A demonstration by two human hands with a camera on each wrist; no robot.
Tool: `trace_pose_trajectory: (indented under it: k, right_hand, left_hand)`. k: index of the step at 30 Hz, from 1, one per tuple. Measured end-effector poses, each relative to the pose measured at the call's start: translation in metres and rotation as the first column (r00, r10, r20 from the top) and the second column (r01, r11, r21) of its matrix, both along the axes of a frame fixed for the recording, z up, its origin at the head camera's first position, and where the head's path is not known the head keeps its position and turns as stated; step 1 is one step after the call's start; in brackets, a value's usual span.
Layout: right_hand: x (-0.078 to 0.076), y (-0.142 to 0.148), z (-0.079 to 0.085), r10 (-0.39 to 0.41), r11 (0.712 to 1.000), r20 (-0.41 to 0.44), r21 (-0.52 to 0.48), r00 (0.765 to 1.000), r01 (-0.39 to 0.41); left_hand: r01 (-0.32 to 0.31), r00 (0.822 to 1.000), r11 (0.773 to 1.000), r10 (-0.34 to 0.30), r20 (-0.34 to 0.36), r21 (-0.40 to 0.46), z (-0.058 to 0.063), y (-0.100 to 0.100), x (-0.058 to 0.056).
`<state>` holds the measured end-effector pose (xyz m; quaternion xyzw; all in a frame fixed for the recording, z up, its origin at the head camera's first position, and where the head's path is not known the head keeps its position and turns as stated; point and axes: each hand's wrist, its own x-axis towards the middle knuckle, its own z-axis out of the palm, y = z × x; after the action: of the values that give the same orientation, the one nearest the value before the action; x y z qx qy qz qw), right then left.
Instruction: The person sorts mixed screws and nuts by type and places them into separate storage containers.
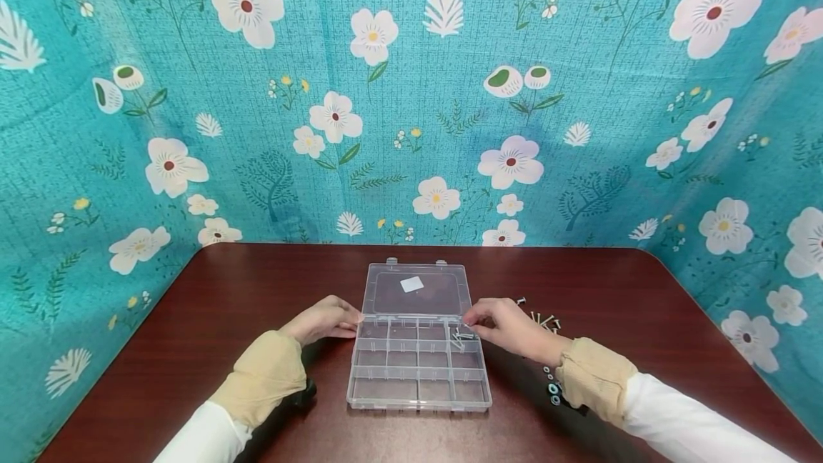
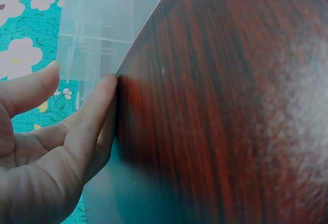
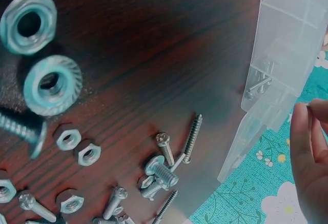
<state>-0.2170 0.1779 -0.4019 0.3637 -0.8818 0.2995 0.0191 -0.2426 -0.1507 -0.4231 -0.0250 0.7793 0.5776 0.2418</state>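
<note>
A clear plastic compartment box (image 1: 418,404) lies on the table, its hinged lid (image 1: 386,291) swung back. At the box's upper left corner my left hand (image 1: 329,319) touches the side with straight fingertips (image 2: 108,80), the thumb held apart. My right hand (image 1: 511,324) is over the upper right compartment, thumb and fingertips close together at the rim. I cannot tell whether a small piece is between them. Below those fingertips, several screws (image 1: 459,338) lie in that compartment; they also show through the clear wall in the right wrist view.
Loose screws (image 1: 545,321) lie on the table right of the box, behind the right hand. Nuts (image 1: 554,389) are nearer, by the right wrist; a wood screw (image 3: 193,134) and hex nuts (image 3: 68,138) show close up. A floral curtain (image 1: 411,127) hangs behind the table (image 1: 257,277).
</note>
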Motion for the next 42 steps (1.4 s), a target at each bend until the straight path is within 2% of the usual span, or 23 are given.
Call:
trace_pose_trajectory:
  k: [12, 20, 26, 30, 35, 42]
  right_hand:
    - [0.004, 0.014, 0.011, -0.082, 0.995, 0.014, 0.052, 0.997, 0.081]
    - [0.008, 0.034, 0.02, -0.122, 0.988, -0.017, 0.091, 0.992, 0.123]
    - [0.009, 0.048, 0.031, -0.126, 0.983, -0.092, 0.122, 0.988, 0.137]
    - [0.012, 0.056, 0.035, -0.154, 0.977, -0.089, 0.138, 0.984, 0.165]
    - [0.017, 0.064, 0.035, -0.235, 0.957, -0.08, 0.157, 0.969, 0.245]
    - [0.024, 0.077, 0.034, -0.384, 0.903, -0.044, 0.193, 0.922, 0.385]
  left_hand:
    - [0.002, 1.0, 1.0, -0.002, 0.002, 0.004, 0.0, 0.0, 0.001]
    - [0.004, 1.0, 0.999, -0.003, -0.016, 0.031, 0.001, 0.001, 0.003]
    - [-0.04, 0.999, 0.999, 0.041, -0.022, 0.018, 0.001, 0.003, 0.006]
    - [-0.072, 0.997, 0.997, 0.072, -0.022, 0.004, 0.001, 0.004, 0.009]
    - [-0.096, 0.994, 0.995, 0.096, -0.047, -0.004, 0.0, 0.006, 0.012]
    - [-0.125, 0.99, 0.992, 0.124, -0.066, -0.008, 0.0, 0.009, 0.012]
